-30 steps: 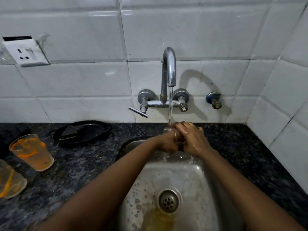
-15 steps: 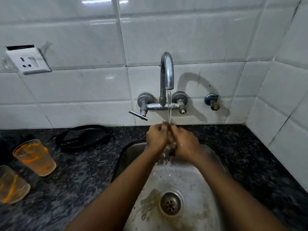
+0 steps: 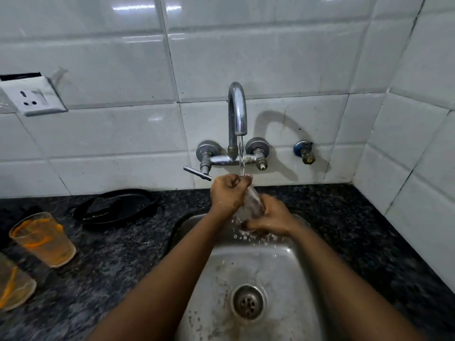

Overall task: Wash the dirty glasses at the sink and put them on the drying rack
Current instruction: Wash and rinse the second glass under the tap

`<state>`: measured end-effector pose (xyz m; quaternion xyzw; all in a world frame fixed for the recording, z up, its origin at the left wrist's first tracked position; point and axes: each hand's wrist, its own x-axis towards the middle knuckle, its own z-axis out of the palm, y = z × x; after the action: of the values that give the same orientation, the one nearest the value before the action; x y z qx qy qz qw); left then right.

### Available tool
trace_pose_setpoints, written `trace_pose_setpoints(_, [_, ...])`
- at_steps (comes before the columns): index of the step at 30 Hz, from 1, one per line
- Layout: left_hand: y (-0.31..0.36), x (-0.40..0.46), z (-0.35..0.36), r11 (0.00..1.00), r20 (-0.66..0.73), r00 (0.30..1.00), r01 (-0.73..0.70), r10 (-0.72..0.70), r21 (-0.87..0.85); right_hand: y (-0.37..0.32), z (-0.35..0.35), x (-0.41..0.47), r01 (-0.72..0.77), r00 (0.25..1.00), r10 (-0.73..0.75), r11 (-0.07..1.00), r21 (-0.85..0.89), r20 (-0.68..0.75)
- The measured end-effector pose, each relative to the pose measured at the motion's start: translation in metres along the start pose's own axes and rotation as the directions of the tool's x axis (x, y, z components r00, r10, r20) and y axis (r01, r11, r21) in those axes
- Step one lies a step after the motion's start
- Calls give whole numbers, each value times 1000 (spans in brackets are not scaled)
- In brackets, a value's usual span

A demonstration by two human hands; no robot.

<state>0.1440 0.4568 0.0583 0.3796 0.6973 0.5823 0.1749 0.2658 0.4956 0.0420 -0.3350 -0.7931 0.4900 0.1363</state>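
Observation:
A clear glass [image 3: 253,203] is tilted under the running tap [image 3: 237,112], over the steel sink [image 3: 290,279]. My left hand [image 3: 227,194] grips its upper rim end, right under the water stream. My right hand [image 3: 270,219] wraps around its lower end, and water splashes off below. Two dirty glasses with orange residue stand on the dark counter at the left: one upright [image 3: 43,239], one at the frame's edge [image 3: 12,284]. No drying rack is in view.
A black tray [image 3: 118,207] lies on the granite counter behind the dirty glasses. The tap lever [image 3: 197,173] sticks out to the left of my hands. A wall socket [image 3: 32,97] is at the upper left. White tiled walls close in the back and right.
The view has tilted down a little. My hands have spread apart along the glass: the left went up to the rim under the stream, the right slid down to the base.

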Motion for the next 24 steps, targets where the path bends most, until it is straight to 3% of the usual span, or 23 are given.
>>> trace_pose_setpoints(1, [0, -2, -4, 993, 54, 999, 6, 0, -115, 8, -6, 0, -80, 989, 51, 973, 216, 136])
trace_pose_setpoints(2, [1, -4, -7, 981, 118, 993, 28, -5, -191, 15, -9, 1, -135, 975, 67, 936, 325, 210])
trace_pose_setpoints(3, [2, -5, -11, 977, 190, 982, 47, -6, -209, 19, -10, 2, -145, 973, 77, 936, 322, 216])
trace_pose_setpoints(4, [4, -4, -16, 984, 275, 961, 66, -18, -167, 21, -9, 5, -105, 985, 68, 966, 236, 158])
trace_pose_setpoints(6, [6, -1, -25, 997, 475, 878, 69, -52, -19, 20, -7, 12, 22, 999, -25, 993, -114, -20])
trace_pose_setpoints(8, [9, -1, -31, 997, 694, 716, 23, -72, 79, 13, -8, 15, 98, 975, -172, 901, -422, -142])
trace_pose_setpoints(10, [10, -5, -29, 973, 826, 555, -123, -97, 197, 4, -12, 15, 138, 945, -282, 806, -576, -168])
trace_pose_setpoints(11, [10, -8, -26, 915, 853, 509, -281, -114, 290, 1, -14, 15, 149, 938, -308, 768, -623, -156])
trace_pose_setpoints(12, [1, -7, -22, 772, 848, 520, -498, -100, 396, -1, -15, 15, 165, 935, -330, 730, -663, -131])
trace_pose_setpoints(13, [-13, -2, -19, 514, 840, 543, -723, 11, 461, -2, -16, 15, 175, 935, -341, 692, -701, -103])
trace_pose_setpoints(14, [-21, 2, -18, 137, 810, 565, -824, 153, 549, -2, -17, 16, 182, 933, -351, 646, -741, -77])
trace_pose_setpoints(15, [-18, 0, -24, -247, 738, 665, -700, 115, 670, -1, -17, 18, 177, 934, -351, 603, -778, -59])
trace_pose_setpoints(16, [-14, -3, -29, -412, 670, 710, -557, 214, 722, -1, -18, 18, 171, 934, -354, 580, -797, -57])
trace_pose_setpoints(17, [-19, -1, -26, -466, 727, 653, -587, 210, 662, -1, -18, 19, 163, 930, -361, 574, -803, -70])
trace_pose_setpoints(18, [-28, 4, -19, -344, 797, 594, -729, 112, 592, 0, -19, 20, 154, 925, -370, 575, -804, -88])
trace_pose_setpoints(19, [-23, 1, -16, -92, 840, 542, -836, 11, 541, 0, -20, 19, 145, 922, -374, 575, -805, -101])
trace_pose_setpoints(20, [-16, -2, -17, 211, 849, 529, -827, -22, 521, 0, -19, 18, 139, 921, -373, 578, -804, -109])
trace_pose_setpoints(21, [-8, -4, -17, 534, 834, 551, -701, -17, 474, 2, -18, 18, 126, 924, -360, 598, -792, -124])
trace_pose_setpoints(22, [-2, -5, -19, 802, 807, 590, -465, -34, 374, 4, -16, 17, 102, 929, -335, 637, -764, -155])
trace_pose_setpoints(23, [2, -4, -23, 949, 777, 627, -208, -57, 238, 6, -13, 16, 65, 933, -302, 681, -730, -198])
trace_pose_setpoints(24, [4, -3, -26, 995, 732, 678, -6, -72, 104, 5, -10, 14, 23, 931, -273, 707, -707, -243])
